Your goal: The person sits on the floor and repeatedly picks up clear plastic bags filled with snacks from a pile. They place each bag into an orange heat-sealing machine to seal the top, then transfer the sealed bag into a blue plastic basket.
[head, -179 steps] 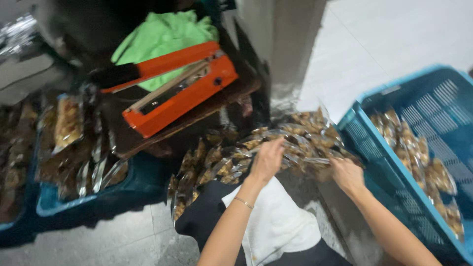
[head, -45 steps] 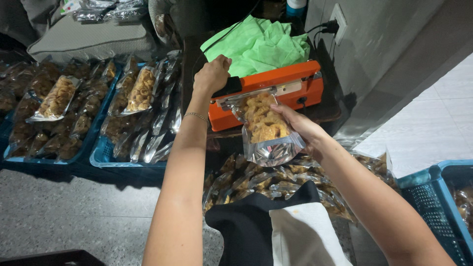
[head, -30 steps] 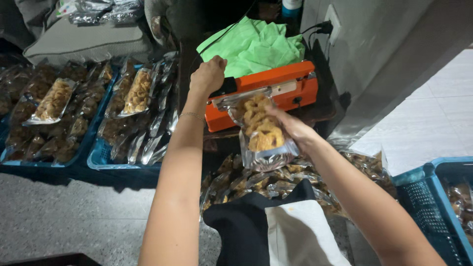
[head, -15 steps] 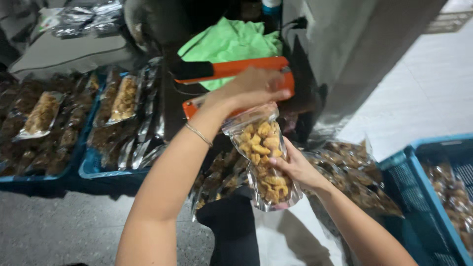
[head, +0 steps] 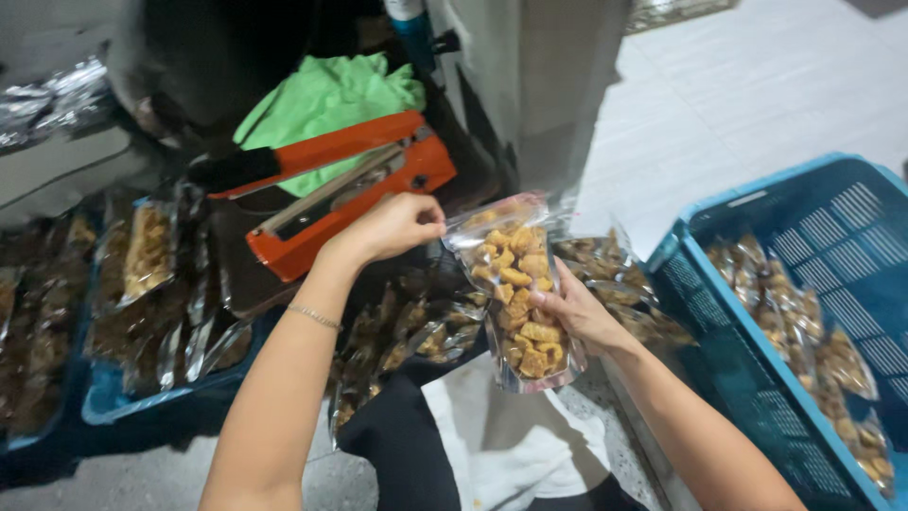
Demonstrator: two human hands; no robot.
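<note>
A clear bag of golden fried snacks (head: 515, 289) hangs upright in front of me. My left hand (head: 392, 225) pinches its top left corner. My right hand (head: 577, 312) grips the bag's right side from behind. Just behind my left hand sits an orange heat sealer (head: 350, 185) with its arm raised, on a dark board. A heap of filled snack bags (head: 421, 331) lies under my hands.
A blue crate (head: 728, 312) at the right holds several filled bags. Blue trays (head: 142, 397) at the left hold more bags. A green cloth (head: 322, 99) lies behind the sealer. A grey pillar (head: 549, 85) stands beyond, with white floor tiles to its right.
The bag has come away from the sealer toward me and to the right, held by both hands. The sealer arm has lifted. My view has swung right, bringing the blue crate in.
</note>
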